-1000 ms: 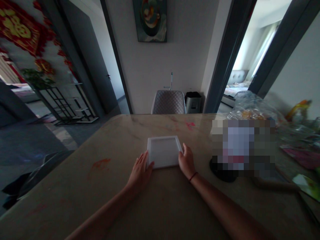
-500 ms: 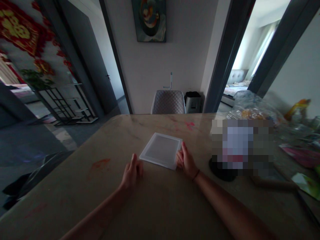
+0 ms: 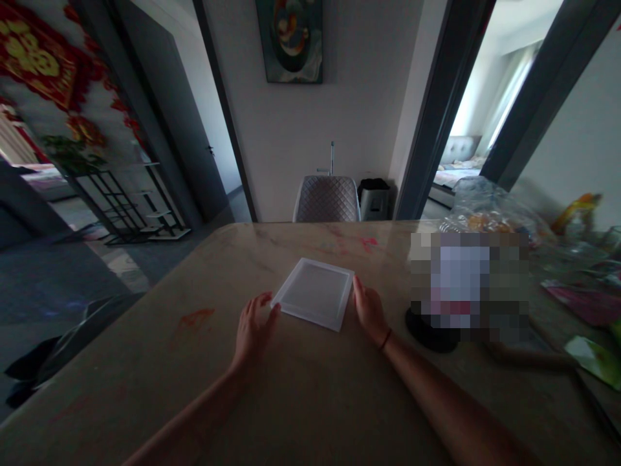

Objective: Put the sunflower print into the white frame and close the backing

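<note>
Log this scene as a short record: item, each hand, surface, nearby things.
Item: white square plastic tray, lying flat
Left hand: open, fingertips at the tray's left corner
Right hand: open, fingers at the tray's right edge
Surface: marble-look table, red smear left of the tray
Nearby: clear plastic bag to the right; quilted chair beyond the table

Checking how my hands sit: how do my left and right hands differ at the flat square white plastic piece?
Your left hand touches the flat square white plastic piece at its left corner, fingers spread; your right hand lies along its right edge, fingers together. The right wrist wears a thin red cord; the left wrist is bare. Both rest on the beige stone tabletop.
</note>
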{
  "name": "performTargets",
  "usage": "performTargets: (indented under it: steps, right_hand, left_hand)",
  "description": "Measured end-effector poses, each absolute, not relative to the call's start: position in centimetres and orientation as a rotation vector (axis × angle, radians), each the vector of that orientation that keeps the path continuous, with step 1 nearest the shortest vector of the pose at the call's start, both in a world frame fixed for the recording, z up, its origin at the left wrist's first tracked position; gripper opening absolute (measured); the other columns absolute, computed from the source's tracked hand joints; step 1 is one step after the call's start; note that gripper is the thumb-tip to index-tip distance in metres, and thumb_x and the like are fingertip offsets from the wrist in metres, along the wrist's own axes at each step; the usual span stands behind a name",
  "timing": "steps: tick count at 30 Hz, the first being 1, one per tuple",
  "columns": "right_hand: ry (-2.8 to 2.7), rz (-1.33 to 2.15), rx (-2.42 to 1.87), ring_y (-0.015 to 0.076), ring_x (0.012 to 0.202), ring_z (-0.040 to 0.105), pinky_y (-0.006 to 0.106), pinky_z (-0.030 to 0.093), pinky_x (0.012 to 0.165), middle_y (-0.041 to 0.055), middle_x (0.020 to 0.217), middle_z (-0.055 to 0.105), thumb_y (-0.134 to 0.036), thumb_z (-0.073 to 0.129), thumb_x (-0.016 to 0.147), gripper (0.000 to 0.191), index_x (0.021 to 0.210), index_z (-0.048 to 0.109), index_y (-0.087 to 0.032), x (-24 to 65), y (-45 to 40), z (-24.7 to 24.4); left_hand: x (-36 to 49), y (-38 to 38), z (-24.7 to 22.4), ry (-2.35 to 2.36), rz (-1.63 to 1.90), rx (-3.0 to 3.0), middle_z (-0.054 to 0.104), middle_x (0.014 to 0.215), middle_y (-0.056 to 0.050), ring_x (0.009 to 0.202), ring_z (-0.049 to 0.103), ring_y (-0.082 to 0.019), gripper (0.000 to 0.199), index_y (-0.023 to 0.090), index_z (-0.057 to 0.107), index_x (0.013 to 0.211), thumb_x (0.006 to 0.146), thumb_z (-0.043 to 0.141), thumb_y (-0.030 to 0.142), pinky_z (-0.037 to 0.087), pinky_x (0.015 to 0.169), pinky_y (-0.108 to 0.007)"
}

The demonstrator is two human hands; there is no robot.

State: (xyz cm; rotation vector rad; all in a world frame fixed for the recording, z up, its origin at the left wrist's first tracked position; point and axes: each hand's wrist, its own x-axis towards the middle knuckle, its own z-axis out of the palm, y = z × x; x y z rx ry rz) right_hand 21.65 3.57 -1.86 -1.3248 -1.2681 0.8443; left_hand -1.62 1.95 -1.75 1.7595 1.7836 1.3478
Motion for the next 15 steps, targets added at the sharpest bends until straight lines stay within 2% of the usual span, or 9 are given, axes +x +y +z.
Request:
performTargets:
  steps: [2,5,9,15]
  right_hand:
    - [-1.292,0.573,-1.466,0.0132,0.052,0.049,0.025,0.037,0.054,-0.0007,0.052,0.049,-0.059,0.037,0.078,0.045,0.056,0.046,-0.021,21.7,3.6,-2.4]
    - [-1.399,0.341,-1.546,0.0197,0.078,0.057,0.031,0.042,0.073,0.0067,0.079,0.062,-0.052,0.039,0.08,0.037,0.084,0.056,-0.018,21.5,3.9,-3.3]
    - [-1.477,0.26,-1.555,0.0236,0.098,0.055,0.037,0.04,0.086,0.0141,0.103,0.061,-0.046,0.038,0.082,0.045,0.109,0.052,-0.013,21.3,4.3,-4.4]
    - [-1.585,0.154,-1.604,0.0259,0.105,0.052,0.041,0.037,0.091,0.0155,0.112,0.059,-0.04,0.041,0.081,0.046,0.116,0.05,-0.012,21.2,4.5,-5.0]
  left_hand:
    - [-1.8,2.3,-2.3,1.906,1.176,1.875,0.059,0.113,-0.014,0.108,0.052,-0.028,0.052,0.014,0.051,0.112,0.074,0.046,0.049,0.037,0.092,-0.043]
    - [-2.0,2.4,-2.8,1.897,1.006,2.003,0.06,0.114,-0.012,0.107,0.055,-0.024,0.05,0.017,0.042,0.123,0.08,0.043,0.042,0.038,0.092,-0.04]
    - [-1.8,2.1,-2.7,1.85,0.909,2.136,0.062,0.111,-0.008,0.105,0.056,-0.021,0.041,0.019,0.048,0.118,0.082,0.04,0.038,0.041,0.091,-0.036]
    - [-1.3,1.6,-2.0,1.784,0.714,2.348,0.058,0.12,-0.007,0.113,0.05,-0.023,0.042,0.018,0.052,0.117,0.081,0.042,0.036,0.035,0.099,-0.041]
